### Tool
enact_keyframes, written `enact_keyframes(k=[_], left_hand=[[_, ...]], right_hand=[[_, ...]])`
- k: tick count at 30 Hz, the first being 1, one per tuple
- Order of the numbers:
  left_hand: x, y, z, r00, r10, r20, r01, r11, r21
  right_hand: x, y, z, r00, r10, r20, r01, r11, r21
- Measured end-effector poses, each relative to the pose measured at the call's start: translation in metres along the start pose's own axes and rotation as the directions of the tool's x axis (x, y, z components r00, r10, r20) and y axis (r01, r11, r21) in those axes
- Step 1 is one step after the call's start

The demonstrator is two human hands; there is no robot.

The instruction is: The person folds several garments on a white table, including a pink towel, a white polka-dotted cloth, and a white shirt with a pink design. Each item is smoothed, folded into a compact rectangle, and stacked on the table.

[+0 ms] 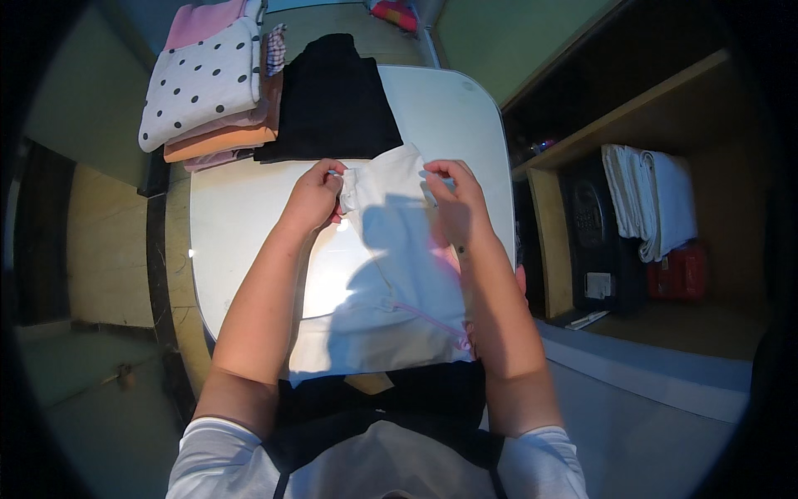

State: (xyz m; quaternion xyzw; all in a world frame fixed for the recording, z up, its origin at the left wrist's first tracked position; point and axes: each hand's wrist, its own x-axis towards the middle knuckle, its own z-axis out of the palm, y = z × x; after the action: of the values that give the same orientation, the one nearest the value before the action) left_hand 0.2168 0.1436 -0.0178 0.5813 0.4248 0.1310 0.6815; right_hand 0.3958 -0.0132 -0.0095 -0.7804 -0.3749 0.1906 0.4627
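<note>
A white garment (405, 249) with pink trim lies spread over the near part of a white table (249, 224), its lower edge reaching towards my body. My left hand (321, 193) pinches the garment's upper left corner between thumb and fingers. At the upper right edge of the garment is my right hand (455, 187), fingers bent and thumb near the cloth; whether it grips the fabric is not clear. Just beyond both hands lies a folded black garment (336, 106). A shadow falls across the middle of the white cloth.
Folded clothes, topped by a polka-dot cloth (199, 81), are stacked at the table's far left. On the right, a wooden shelf (548, 249) holds a black telephone (586, 218), folded white cloth (670, 199) and a red container (679, 272). A pink and red cloth (396, 15) is visible beyond the table.
</note>
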Motion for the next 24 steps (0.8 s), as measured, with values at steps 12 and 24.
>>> enact_keyframes(k=[12,24], left_hand=[[-0.014,0.001,0.001,0.886,0.449,-0.119,-0.243,0.667,0.704],[-0.011,-0.030,0.032,0.692,0.491,0.530,-0.621,0.030,0.783]], right_hand=[[-0.031,0.012,0.015,0.939,-0.341,0.043,0.312,0.793,-0.524],[-0.032,0.039,0.016,0.952,-0.263,0.156,0.295,0.655,-0.695]])
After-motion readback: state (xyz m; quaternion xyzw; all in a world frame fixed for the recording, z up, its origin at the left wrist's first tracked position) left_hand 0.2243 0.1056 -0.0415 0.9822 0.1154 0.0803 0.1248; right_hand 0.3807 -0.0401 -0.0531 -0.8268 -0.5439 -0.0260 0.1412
